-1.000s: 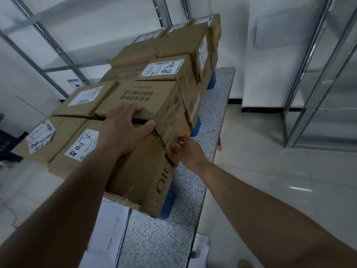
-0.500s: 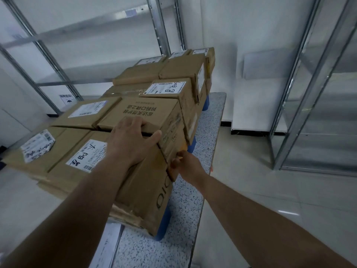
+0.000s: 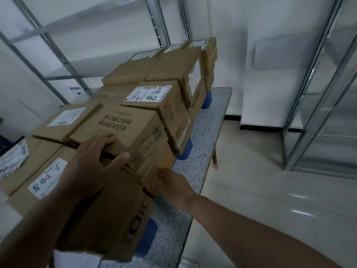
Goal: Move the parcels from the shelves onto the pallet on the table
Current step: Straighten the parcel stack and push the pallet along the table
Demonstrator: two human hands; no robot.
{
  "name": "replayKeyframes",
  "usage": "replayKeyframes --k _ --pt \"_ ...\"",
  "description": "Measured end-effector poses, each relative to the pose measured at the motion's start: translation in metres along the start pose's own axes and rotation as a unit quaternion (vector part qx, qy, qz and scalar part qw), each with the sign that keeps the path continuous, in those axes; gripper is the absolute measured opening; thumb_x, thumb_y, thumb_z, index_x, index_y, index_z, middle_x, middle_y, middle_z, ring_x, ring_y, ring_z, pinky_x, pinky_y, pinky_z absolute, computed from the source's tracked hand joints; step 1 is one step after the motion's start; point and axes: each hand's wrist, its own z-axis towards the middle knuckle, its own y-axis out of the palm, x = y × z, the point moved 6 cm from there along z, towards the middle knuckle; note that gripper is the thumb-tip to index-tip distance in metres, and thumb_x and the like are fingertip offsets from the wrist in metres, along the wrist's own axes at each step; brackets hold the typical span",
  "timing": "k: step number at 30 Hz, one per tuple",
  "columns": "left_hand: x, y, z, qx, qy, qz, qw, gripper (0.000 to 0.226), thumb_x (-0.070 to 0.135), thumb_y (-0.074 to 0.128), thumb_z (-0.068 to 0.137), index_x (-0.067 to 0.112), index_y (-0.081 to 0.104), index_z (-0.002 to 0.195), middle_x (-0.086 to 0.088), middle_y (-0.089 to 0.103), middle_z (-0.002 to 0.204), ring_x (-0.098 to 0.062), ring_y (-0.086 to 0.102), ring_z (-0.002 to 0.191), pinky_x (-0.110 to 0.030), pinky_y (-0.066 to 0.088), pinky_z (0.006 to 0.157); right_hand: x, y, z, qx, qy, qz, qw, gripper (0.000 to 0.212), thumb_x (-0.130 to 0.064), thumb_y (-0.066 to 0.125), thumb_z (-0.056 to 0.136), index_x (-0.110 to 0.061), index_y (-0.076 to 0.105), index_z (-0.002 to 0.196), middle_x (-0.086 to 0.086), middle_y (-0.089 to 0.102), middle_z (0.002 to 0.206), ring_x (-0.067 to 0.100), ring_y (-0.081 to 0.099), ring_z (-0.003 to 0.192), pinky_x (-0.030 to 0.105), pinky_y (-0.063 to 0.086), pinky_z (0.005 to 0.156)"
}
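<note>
Several brown cardboard parcels are stacked on a blue pallet [image 3: 206, 99] on the speckled table [image 3: 210, 128]. A printed parcel [image 3: 125, 126] lies on top of the near stack, above a larger box [image 3: 108, 215] marked with big letters. My left hand [image 3: 92, 165] grips the printed parcel's near edge, fingers on its top and thumb along the side. My right hand [image 3: 170, 182] holds its lower right corner, fingers tucked under it. Behind it stands a labelled parcel [image 3: 154, 99] with handwriting.
Bare metal shelving [image 3: 316, 89] stands at the right, more shelving [image 3: 58, 45] behind the table on the left. The tiled floor [image 3: 260, 180] lies open to the right of the table. White papers [image 3: 75, 260] lie below the near box.
The view has risen and pulled back a little. Both hands stay on the printed parcel, which has barely shifted on the stack.
</note>
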Motion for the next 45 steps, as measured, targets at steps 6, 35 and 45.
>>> replayKeyframes --k 6,35,45 --pt "0.001 -0.001 0.003 0.015 0.016 0.007 1.000 0.079 0.070 0.041 0.069 0.022 0.046 0.131 -0.001 0.046 0.139 -0.020 0.038 0.127 -0.036 0.031 0.094 0.015 0.001 0.013 -0.048 0.025 0.026 0.998 0.034 -0.031 0.056 0.094 -0.002 0.054 0.111 0.013 0.061 0.111 0.024 0.058 0.100 0.031 0.047 0.080" --pt "-0.018 -0.014 -0.006 -0.027 0.098 -0.010 0.995 0.068 0.061 0.040 0.080 0.022 0.046 0.135 -0.003 0.046 0.139 -0.017 0.037 0.127 -0.030 0.024 0.096 0.044 0.103 -0.036 -0.101 0.152 0.165 0.969 0.023 -0.020 0.073 0.083 -0.006 0.056 0.091 0.006 0.060 0.075 0.016 0.061 0.073 0.036 0.056 0.083" --pt "-0.025 -0.012 -0.006 -0.022 0.105 -0.015 0.994 0.071 0.066 0.036 0.078 0.024 0.049 0.134 -0.002 0.046 0.141 -0.017 0.036 0.130 -0.030 0.021 0.102 0.045 0.092 -0.030 -0.086 0.147 0.135 0.976 0.020 -0.020 0.073 0.082 -0.010 0.057 0.080 0.006 0.061 0.074 0.016 0.062 0.072 0.032 0.056 0.077"
